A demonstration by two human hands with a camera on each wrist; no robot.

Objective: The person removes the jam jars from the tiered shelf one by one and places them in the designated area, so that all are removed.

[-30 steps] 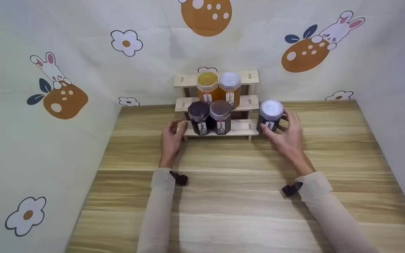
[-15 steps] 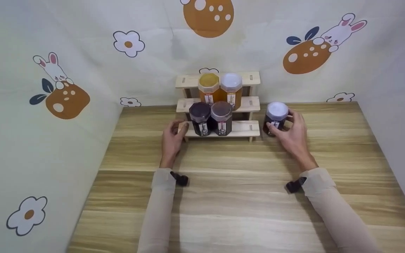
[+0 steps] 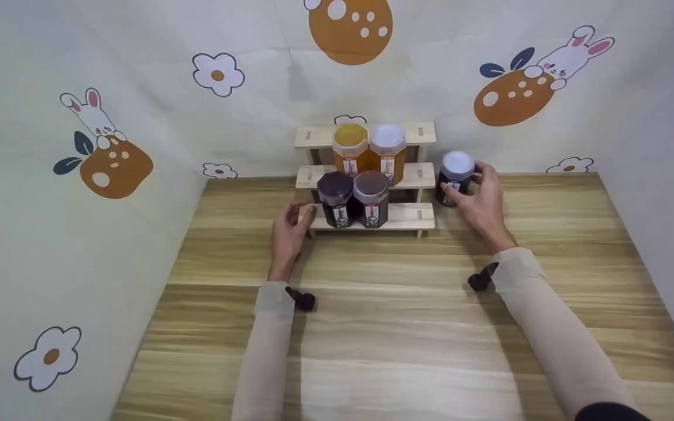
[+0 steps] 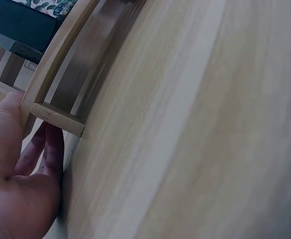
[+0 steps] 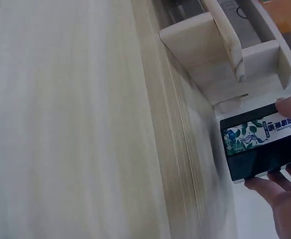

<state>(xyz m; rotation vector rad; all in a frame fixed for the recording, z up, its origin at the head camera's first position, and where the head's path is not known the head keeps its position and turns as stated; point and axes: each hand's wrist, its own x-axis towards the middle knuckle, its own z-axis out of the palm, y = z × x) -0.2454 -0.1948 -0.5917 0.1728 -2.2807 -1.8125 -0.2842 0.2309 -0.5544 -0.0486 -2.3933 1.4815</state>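
Note:
A three-step wooden display rack (image 3: pixel 404 217) stands against the back wall. My left hand (image 3: pixel 290 237) grips the left end of its lowest step, thumb on top and fingers curled beneath in the left wrist view. Just right of the rack, my right hand (image 3: pixel 482 204) holds a dark jar (image 3: pixel 453 188) with a white lid, thumb on one side and fingers on the other. Its leafy label (image 5: pixel 257 133) faces the right wrist camera. Two dark jars (image 3: pixel 337 202) sit side by side on the lowest step. Two amber jars (image 3: pixel 350 153) stand on the middle step behind them.
The rack's top step (image 3: pixel 308 135) runs along the printed cloth wall (image 3: pixel 255 128) at the back. Cloth also hangs at the left and right sides of the wood-grain tabletop (image 3: pixel 395 327). Both wrists wear small black cameras (image 3: pixel 303 300).
The right hand has carried the white-lidded jar rightward from the lowest step's end, then farther back beside the rack. The left hand keeps its grip on the rack.

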